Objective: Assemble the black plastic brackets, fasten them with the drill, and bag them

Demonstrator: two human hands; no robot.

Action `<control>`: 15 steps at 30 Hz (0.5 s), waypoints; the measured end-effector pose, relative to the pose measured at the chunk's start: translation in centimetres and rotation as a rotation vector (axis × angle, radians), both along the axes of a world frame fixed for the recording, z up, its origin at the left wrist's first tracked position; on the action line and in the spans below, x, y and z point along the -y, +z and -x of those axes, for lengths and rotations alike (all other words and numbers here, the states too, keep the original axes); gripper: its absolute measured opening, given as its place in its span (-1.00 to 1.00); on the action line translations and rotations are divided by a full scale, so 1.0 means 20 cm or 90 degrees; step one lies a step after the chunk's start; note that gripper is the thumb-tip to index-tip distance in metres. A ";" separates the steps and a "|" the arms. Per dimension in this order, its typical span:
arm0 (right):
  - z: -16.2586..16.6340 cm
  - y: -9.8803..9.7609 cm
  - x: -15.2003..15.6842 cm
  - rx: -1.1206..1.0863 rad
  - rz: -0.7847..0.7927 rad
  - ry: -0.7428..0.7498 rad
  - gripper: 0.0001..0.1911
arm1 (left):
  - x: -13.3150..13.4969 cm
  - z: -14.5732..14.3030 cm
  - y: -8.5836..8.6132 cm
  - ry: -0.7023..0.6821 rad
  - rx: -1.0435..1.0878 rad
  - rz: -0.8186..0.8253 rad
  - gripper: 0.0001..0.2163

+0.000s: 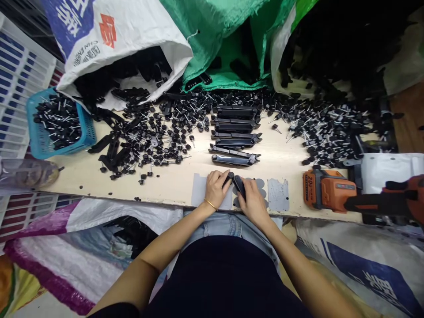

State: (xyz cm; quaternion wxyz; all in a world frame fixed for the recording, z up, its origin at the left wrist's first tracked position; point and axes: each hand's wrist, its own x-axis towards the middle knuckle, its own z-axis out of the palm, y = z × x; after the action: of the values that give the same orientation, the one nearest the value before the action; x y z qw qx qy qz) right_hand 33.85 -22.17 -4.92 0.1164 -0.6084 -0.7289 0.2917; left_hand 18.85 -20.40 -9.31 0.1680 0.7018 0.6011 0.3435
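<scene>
Head view | left hand [217,187] grip pinching black part [236,183] | right hand [253,201] grip wrapped around same part

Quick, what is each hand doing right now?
Left hand: closed on a black part.
Right hand: closed on another black piece.

Both hands at the near edge of the table [179,181] — left hand [217,189] and right hand [253,201] side by side on one small part [237,184]. Behind them, a stack of long pieces [235,132]. Loose knobs [152,132] left of the stack; basket [59,123] far left. Power tool [327,190] on the right — sacks [122,39] at the back.
</scene>
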 end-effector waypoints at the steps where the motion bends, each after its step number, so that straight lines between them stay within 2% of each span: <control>1: 0.00 0.00 0.00 -0.013 -0.003 -0.010 -0.55 | 0.00 0.00 0.00 -0.011 0.001 0.001 -0.76; 5: -0.02 -0.01 0.01 -0.017 -0.016 -0.046 -0.53 | 0.02 0.01 0.01 -0.040 -0.003 -0.012 -0.76; 9: -0.02 -0.02 0.01 -0.006 -0.015 -0.034 -0.49 | 0.03 0.01 0.02 -0.058 -0.035 -0.020 -0.75; 12: -0.02 -0.02 0.01 0.001 -0.008 -0.029 -0.48 | 0.02 0.02 0.02 -0.116 -0.071 -0.012 -0.74; 15: -0.02 -0.01 0.00 0.002 -0.010 -0.018 -0.46 | 0.00 0.04 0.02 -0.160 -0.051 -0.005 -0.75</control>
State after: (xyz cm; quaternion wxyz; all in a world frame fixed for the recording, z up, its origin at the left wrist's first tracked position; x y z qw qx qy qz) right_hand 34.15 -22.25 -5.19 0.1239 -0.6184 -0.7225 0.2832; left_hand 18.05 -20.30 -9.01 0.1832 0.7852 0.5134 0.2939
